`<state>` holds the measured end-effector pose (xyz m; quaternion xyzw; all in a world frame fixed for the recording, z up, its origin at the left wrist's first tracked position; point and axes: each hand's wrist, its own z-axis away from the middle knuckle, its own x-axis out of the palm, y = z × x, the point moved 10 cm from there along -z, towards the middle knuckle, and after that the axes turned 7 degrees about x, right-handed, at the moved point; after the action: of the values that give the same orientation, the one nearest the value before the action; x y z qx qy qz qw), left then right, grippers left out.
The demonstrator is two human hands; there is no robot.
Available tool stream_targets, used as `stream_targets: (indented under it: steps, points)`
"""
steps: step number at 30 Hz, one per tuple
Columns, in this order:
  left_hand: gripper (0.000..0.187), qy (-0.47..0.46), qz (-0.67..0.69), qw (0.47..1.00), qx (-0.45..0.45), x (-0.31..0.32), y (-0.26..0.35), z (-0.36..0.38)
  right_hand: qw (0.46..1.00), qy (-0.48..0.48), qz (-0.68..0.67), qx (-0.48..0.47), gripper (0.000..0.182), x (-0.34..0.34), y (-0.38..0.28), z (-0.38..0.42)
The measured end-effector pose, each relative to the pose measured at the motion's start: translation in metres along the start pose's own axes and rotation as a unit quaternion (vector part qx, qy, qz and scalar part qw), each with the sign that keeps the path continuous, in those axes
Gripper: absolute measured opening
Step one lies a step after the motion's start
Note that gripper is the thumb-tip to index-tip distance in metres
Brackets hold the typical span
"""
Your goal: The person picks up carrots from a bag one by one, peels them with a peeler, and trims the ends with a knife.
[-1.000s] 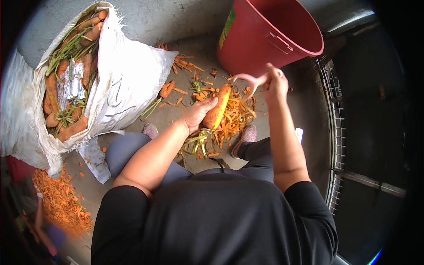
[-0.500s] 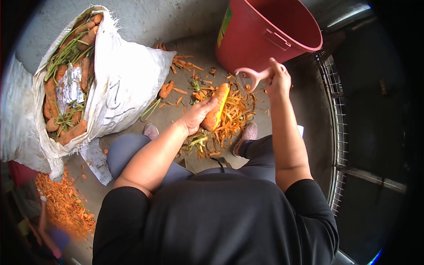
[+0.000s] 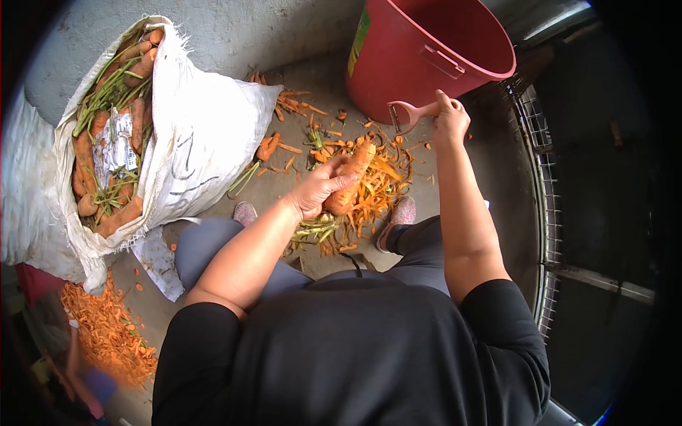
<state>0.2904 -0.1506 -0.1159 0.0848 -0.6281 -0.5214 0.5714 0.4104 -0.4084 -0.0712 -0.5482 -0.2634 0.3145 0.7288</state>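
Note:
A thick orange carrot (image 3: 359,162) is gripped in my left hand (image 3: 319,188), its far end tipped up and away from me. My right hand (image 3: 450,122) is closed round the handle of a pink peeler (image 3: 404,116), whose blade head points left. The peeler is apart from the carrot, above and to its right. Below the carrot, orange peelings (image 3: 380,188) lie heaped on the floor between my shoes, with some green stalks (image 3: 317,229) at the near side.
A white sack (image 3: 213,128) full of carrots leans at the left. A red bucket (image 3: 398,64) stands ahead, beside a metal grille (image 3: 536,156) on the right. Another person's arm (image 3: 74,355) shows at lower left by a large peelings pile (image 3: 106,330).
The carrot has turned in my left hand, so its bright peeled strip no longer shows. My right hand has tilted the peeler, and its blade now shows.

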Motion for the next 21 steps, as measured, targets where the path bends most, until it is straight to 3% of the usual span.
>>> stream_targets:
  steps: [3, 6, 10, 11, 14, 16, 18, 21]
  points:
    - [0.052, 0.018, -0.156, 0.985, 0.073, -0.015, 0.012, -0.010, 0.988, -0.113, -0.101, 0.037, 0.017, 0.012, 0.009, 0.022]
    - [0.050, 0.080, -0.032, 0.996, -0.029, -0.020, 0.002, -0.005, 0.954, -0.274, -0.076, 0.095, 0.017, 0.043, 0.028, 0.074]
    - [0.049, 0.100, 0.076, 0.990, -0.069, -0.023, -0.019, -0.004, 0.903, -0.417, 0.035, 0.099, 0.017, 0.079, 0.045, 0.154]
    - [0.047, 0.096, 0.118, 0.986, -0.073, -0.019, -0.024, -0.004, 0.908, -0.409, 0.077, 0.058, 0.018, 0.083, 0.044, 0.152]
    - [0.046, 0.007, 0.054, 0.993, -0.109, -0.015, -0.029, 0.003, 0.955, -0.292, -0.023, 0.055, 0.016, 0.079, 0.044, 0.096]
    - [0.047, -0.023, 0.089, 0.989, -0.118, -0.004, -0.028, 0.003, 0.983, -0.164, -0.064, 0.055, 0.013, 0.050, 0.028, 0.038]
    - [0.048, -0.062, 0.092, 0.987, -0.119, 0.006, -0.027, 0.007, 0.999, -0.035, 0.012, 0.020, 0.010, 0.017, 0.008, 0.011]
    - [0.046, -0.039, 0.129, 0.984, -0.117, -0.006, -0.034, 0.000, 0.979, -0.193, -0.026, 0.056, 0.007, 0.032, 0.005, 0.037]
